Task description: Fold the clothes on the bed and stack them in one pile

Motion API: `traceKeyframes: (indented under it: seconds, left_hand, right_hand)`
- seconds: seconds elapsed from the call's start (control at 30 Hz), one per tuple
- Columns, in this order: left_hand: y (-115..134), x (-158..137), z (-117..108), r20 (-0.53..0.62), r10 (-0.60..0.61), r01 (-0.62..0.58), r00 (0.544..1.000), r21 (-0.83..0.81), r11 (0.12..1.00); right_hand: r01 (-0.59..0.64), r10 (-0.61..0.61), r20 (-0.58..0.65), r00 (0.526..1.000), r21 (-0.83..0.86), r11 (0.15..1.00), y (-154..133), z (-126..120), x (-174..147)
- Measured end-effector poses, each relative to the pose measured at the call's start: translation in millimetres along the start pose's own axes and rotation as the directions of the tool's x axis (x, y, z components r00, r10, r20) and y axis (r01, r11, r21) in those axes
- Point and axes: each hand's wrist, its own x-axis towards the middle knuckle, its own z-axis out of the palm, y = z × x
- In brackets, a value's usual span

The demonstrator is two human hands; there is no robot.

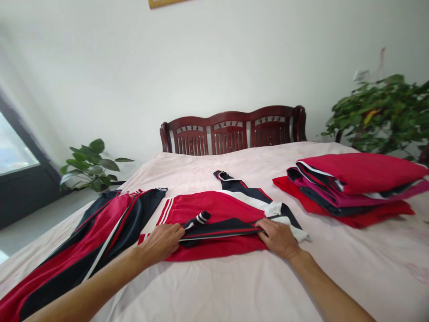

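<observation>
A red, navy and white track jacket point(214, 205) lies sideways on the bed, its striped hem to the left and its white collar area to the right. One navy sleeve stretches away toward the headboard. The near sleeve point(221, 228) is laid across the jacket's body, its striped cuff sticking up. My left hand point(164, 241) is closed on the cloth at the sleeve's left end, near the cuff. At the sleeve's right end, by the shoulder, my right hand point(276, 237) pinches the cloth. Both hands hide the fabric under their fingers.
Red and navy track pants point(110, 228) lie spread on the left of the bed. A stack of folded clothes point(358, 179) stands on the right. Beyond the pale bedsheet point(208, 290) rises a wooden headboard point(231, 132). Leafy plants point(94, 165) flank the bed.
</observation>
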Motion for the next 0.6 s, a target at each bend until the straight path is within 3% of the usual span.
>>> traceKeyframes:
  seconds: [0.2, 0.3, 0.4, 0.53, 0.6]
  left_hand:
    - [12, -9, -25, 0.152, -0.167, 0.163, 0.974, 0.041, 0.986]
    - [15, 2, -30, 0.017, -0.311, 0.311, 0.95, 0.002, 0.95]
    - [18, 21, -17, -0.137, -0.384, 0.367, 0.913, -0.135, 0.92]
    - [17, 46, 13, -0.083, -0.462, 0.388, 0.883, -0.424, 0.819]
    - [9, 53, 18, -0.095, -0.523, 0.4, 0.847, -0.533, 0.745]
  right_hand:
    - [-0.009, 0.009, -0.014, 1.0, 0.0, 1.0, 4, -3, -15]
    - [-0.031, 0.031, -0.036, 0.999, 0.01, 0.999, 4, -2, -19]
    - [-0.036, 0.037, -0.074, 0.997, 0.016, 0.999, 4, 0, -20]
    - [-0.019, 0.019, -0.096, 0.995, -0.002, 1.0, 5, 2, -22]
    - [-0.016, 0.013, -0.113, 0.994, -0.022, 1.0, 7, 3, -24]
